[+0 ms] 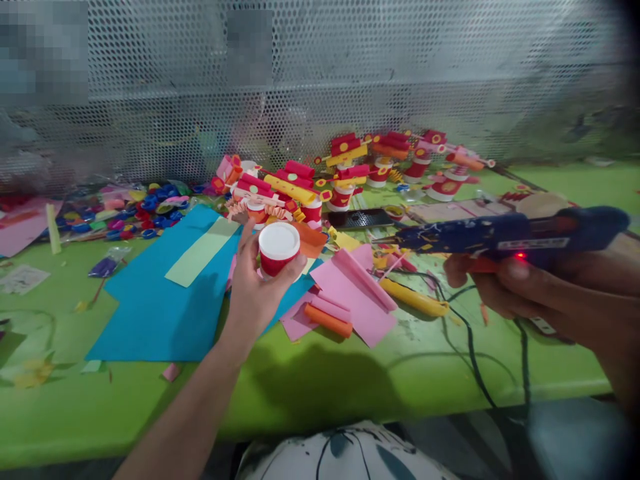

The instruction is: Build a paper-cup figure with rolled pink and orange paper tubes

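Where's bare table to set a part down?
Barest patch: green table between the pink sheet and front edge. Also the front-left strip between blue sheet and edge, with a pink scrap on it. Crowded: beyond the left hand, with decorated cups; right, the cable trails below the glue gun.

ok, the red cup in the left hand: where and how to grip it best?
Probably around the side wall of the red cup, coming from the near left. It's round with its flat white top facing up, so thumb right, fingers left leaves the top uncovered, much as the left hand does. The glue gun points in from the right.
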Action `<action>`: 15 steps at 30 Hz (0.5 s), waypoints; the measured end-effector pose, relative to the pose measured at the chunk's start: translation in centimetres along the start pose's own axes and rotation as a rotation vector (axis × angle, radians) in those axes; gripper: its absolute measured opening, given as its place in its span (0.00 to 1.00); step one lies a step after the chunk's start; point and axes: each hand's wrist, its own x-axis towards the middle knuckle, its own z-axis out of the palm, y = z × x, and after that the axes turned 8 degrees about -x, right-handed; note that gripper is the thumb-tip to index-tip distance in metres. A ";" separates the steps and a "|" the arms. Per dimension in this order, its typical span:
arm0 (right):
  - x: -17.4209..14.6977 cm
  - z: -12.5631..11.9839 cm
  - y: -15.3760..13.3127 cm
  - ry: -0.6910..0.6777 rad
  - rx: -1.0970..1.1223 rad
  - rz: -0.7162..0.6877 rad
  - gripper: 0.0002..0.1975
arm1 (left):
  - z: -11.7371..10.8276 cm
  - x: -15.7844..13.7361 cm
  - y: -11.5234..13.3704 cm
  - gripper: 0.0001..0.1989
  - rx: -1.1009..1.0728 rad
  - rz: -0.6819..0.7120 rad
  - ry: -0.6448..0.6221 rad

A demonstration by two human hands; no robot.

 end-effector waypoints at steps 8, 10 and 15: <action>-0.6 -0.9 0.4 -0.003 -0.070 -0.008 0.20 | 0.7 -0.8 0.9 0.28 0.073 -0.002 -0.111; -0.8 -0.9 0.3 -0.029 -0.103 -0.058 0.17 | 1.1 -1.3 1.1 0.28 0.110 -0.005 -0.178; -0.9 0.0 -1.0 -0.053 -0.208 -0.158 0.19 | 1.6 -2.1 1.3 0.30 0.124 0.023 -0.315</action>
